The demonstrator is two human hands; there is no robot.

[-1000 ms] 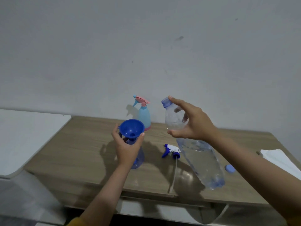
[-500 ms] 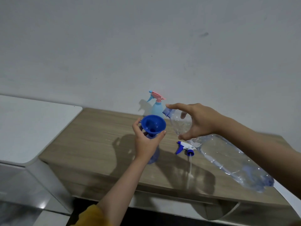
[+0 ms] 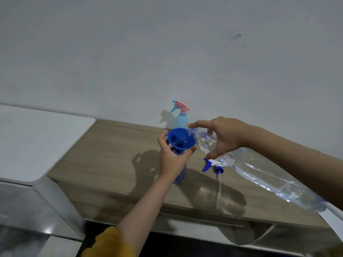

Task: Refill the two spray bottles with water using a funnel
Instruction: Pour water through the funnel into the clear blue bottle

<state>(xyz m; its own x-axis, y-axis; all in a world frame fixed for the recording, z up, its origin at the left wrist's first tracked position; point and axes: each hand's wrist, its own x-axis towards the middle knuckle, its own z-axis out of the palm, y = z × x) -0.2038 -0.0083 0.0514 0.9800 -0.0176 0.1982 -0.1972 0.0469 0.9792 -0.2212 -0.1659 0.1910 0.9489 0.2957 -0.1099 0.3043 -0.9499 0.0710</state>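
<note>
A blue funnel (image 3: 181,139) sits in the neck of a blue spray bottle (image 3: 181,175) on the wooden table (image 3: 115,156). My left hand (image 3: 171,160) grips the bottle's neck just under the funnel. My right hand (image 3: 225,137) holds a large clear water bottle (image 3: 269,179) near its neck, tipped almost flat, with its open mouth at the funnel's right rim. The removed blue-and-white spray head (image 3: 213,165) with its tube lies on the table to the right. A light blue spray bottle with a pink trigger (image 3: 181,115) stands upright by the wall.
A white cabinet top (image 3: 37,138) adjoins the table on the left, slightly higher. A white sheet's edge (image 3: 334,216) shows at the far right. The grey wall stands directly behind the table.
My right hand has tilted the water bottle further down and moved its mouth left to the funnel's rim. My left hand stays on the blue spray bottle.
</note>
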